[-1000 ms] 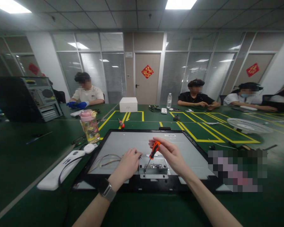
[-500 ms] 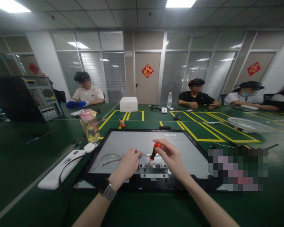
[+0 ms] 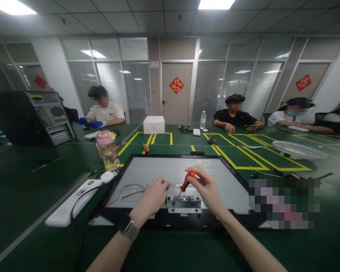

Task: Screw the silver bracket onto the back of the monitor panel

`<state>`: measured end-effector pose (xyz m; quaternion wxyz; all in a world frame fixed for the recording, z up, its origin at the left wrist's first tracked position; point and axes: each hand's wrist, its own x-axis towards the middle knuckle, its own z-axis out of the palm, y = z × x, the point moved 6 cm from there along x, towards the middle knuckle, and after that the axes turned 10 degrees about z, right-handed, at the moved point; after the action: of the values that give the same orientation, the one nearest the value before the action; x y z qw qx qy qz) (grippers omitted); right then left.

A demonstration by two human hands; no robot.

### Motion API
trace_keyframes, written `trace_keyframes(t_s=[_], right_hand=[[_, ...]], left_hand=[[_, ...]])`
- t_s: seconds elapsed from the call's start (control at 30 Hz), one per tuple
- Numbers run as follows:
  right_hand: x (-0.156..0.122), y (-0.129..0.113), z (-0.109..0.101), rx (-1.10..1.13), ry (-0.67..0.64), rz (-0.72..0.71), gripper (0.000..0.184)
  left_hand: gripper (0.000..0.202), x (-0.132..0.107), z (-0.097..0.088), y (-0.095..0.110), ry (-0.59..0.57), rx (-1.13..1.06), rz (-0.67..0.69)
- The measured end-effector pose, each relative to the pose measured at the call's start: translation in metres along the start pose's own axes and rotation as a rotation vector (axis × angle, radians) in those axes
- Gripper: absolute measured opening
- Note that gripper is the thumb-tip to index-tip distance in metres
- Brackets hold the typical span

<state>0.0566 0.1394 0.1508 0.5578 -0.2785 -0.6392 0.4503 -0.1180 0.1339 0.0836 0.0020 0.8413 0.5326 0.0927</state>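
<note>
In the head view a screen panel (image 3: 147, 166) with a black frame lies back side up on the green table. A metal bracket (image 3: 184, 210) with connectors sits at its near middle. My right hand (image 3: 205, 187) is closed round the orange and black handle of a screwdriver (image 3: 187, 181), which leans with its tip low in the bracket's left part. My left hand (image 3: 155, 192) is closed at the bracket's left end, fingertips against its edge; what lies beneath them is hidden. Thin wires (image 3: 127, 189) lie on the panel left of that hand.
A white power bank (image 3: 73, 204) with a black cable and a pink-lidded bottle (image 3: 107, 151) stand on the left. A computer case (image 3: 42, 119) is farther left. A white box (image 3: 153, 125) and a water bottle (image 3: 203, 119) stand behind. Several people sit across the table.
My right hand and the screwdriver handle have shifted slightly to the right, while the tip stays at the bracket. My left hand has not visibly moved.
</note>
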Motion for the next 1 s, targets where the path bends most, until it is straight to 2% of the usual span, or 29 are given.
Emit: trace_keyframes(t_s=[0.17, 0.3, 0.57, 0.8, 1.0], right_hand=[[0.0021, 0.0034, -0.001, 0.021, -0.047, 0.029, 0.018], [0.0042, 0.0076, -0.0019, 0.007, -0.095, 0.049, 0.027], [0.004, 0.0051, -0.0023, 0.033, -0.081, 0.022, 0.015], [0.0014, 0.0091, 0.0003, -0.004, -0.105, 0.079, 0.031], [0.0025, 0.0071, -0.0025, -0.026, -0.036, -0.002, 0.02]], left_hand=[[0.038, -0.0001, -0.0005, 0.0003, 0.016, -0.006, 0.007], [0.038, -0.0001, 0.0005, -0.0004, 0.02, 0.006, 0.003], [0.038, -0.001, -0.0008, 0.0, 0.026, 0.004, 0.009], [0.039, 0.0, -0.0008, 0.0006, 0.015, 0.007, 0.008], [0.038, -0.0011, -0.0022, 0.001, 0.043, 0.004, 0.017]])
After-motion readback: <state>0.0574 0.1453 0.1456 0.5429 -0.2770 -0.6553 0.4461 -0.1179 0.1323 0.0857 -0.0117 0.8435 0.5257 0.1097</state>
